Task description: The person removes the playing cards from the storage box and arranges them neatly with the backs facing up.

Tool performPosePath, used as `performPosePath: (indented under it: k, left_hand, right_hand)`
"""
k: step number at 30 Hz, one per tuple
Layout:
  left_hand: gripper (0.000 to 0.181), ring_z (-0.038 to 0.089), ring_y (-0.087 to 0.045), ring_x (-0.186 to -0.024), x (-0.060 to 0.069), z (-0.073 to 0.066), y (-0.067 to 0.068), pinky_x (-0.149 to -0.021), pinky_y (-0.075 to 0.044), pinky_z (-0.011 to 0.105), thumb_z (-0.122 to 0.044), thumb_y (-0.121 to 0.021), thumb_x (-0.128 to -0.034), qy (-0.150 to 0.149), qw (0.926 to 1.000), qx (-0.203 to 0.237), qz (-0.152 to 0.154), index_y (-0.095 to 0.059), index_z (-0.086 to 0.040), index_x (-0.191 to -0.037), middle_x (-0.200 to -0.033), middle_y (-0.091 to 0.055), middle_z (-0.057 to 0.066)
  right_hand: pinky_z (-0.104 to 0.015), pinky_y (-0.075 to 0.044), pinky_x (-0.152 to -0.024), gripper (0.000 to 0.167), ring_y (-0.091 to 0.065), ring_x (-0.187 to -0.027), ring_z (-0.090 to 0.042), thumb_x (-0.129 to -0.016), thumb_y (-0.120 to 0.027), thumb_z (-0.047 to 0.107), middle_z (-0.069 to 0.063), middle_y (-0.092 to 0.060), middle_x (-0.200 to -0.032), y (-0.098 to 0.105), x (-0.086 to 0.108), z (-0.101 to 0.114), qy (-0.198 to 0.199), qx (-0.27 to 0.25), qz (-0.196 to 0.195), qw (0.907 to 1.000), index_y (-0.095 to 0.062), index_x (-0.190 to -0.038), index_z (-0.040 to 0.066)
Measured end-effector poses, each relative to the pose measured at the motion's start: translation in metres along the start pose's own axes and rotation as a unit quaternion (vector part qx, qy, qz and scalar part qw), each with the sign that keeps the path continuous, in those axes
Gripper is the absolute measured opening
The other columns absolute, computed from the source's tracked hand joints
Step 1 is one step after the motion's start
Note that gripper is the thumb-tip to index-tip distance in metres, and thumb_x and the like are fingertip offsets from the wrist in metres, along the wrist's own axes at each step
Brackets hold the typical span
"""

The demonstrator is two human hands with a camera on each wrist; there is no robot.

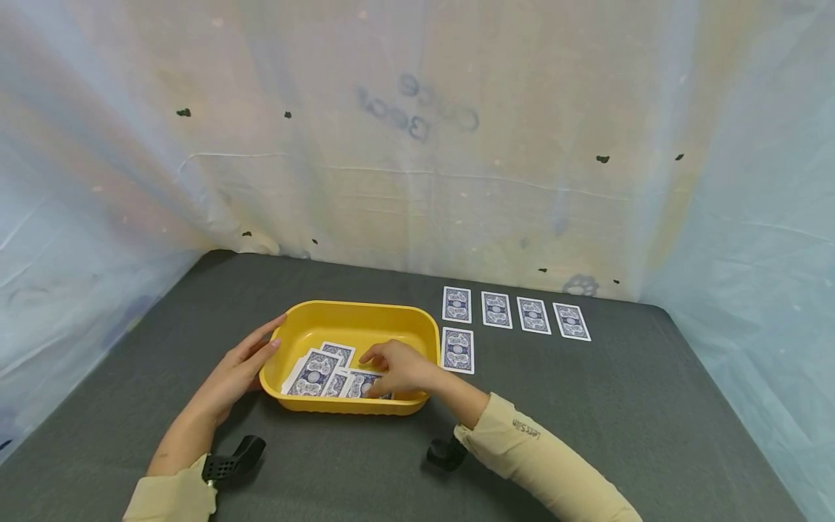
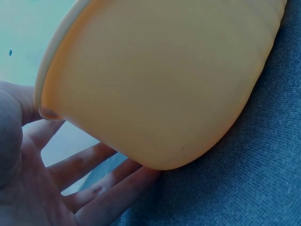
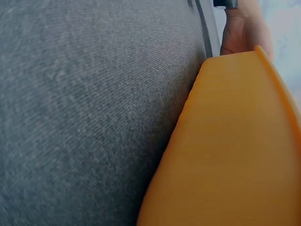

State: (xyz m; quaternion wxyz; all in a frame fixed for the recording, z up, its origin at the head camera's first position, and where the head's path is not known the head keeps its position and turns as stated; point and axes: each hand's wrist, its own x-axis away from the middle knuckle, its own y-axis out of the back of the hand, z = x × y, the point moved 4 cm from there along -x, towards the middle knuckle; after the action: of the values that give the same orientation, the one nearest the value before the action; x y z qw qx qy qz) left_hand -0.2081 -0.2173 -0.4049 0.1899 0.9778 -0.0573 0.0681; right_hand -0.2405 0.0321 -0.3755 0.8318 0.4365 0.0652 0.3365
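Observation:
A yellow plastic basin [image 1: 362,306] stands on the dark table, with several blue-backed playing cards [image 1: 315,373] lying overlapped and face down inside it. My left hand [image 1: 236,373] holds the basin's left end. In the left wrist view its thumb is at the rim, and the other fingers [image 2: 106,186] lie against the outer wall. My right hand [image 1: 401,368] reaches over the front right side into the basin. Its thumb touches a card near the front wall, while the other fingers are spread apart from the thumb. The right wrist view shows only the basin's outside and the left hand beyond.
To the right of the basin, a row of several face-down cards [image 1: 496,310] lies near the table's back edge. One more card [image 1: 457,351] lies below the row's left end. Pale plastic sheeting [image 1: 417,181] hangs behind the grey cloth-covered table [image 1: 587,420] and at both sides.

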Motion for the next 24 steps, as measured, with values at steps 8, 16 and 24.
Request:
performPosePath:
  k: [8, 16, 24]
  left_hand:
    - [0.063, 0.033, -0.051, -0.117, 0.0003, -0.0006, 0.0, -0.08, -0.053, 0.033, -0.05, -0.04, -0.0997, 0.0, 1.0, -0.001, 0.001, -0.017, -0.029, -0.155, -0.148, -0.033, 0.025]
    - [0.064, 0.033, -0.051, -0.116, 0.0005, -0.0003, -0.0001, -0.08, -0.052, 0.033, -0.051, -0.04, -0.0994, 0.005, 1.0, -0.004, -0.001, -0.017, -0.03, -0.155, -0.148, -0.033, 0.025]
    - [0.063, 0.033, -0.051, -0.116, 0.0003, 0.0001, -0.0004, -0.082, -0.052, 0.034, -0.051, -0.04, -0.0995, 0.006, 1.0, -0.006, 0.0, -0.017, -0.031, -0.155, -0.148, -0.033, 0.025]
  right_hand:
    - [-0.024, -0.042, -0.085, 0.046, -0.053, -0.097, -0.015, -0.076, -0.078, 0.012, -0.006, -0.062, -0.107, -0.0062, -0.0002, 0.0058, -0.007, 0.08, 0.001, 0.9967, -0.063, -0.12, 0.01]
    - [-0.024, -0.038, -0.079, 0.035, -0.046, -0.083, -0.012, -0.073, -0.073, 0.006, 0.001, -0.057, -0.089, -0.0045, -0.0008, 0.0077, -0.034, 0.102, 0.005, 0.9942, -0.063, -0.107, 0.012]
    - [-0.022, -0.036, -0.07, 0.03, -0.045, -0.079, -0.011, -0.074, -0.075, 0.008, 0.003, -0.053, -0.083, -0.0052, -0.0006, 0.0082, -0.043, 0.091, 0.011, 0.9948, -0.065, -0.101, 0.014]
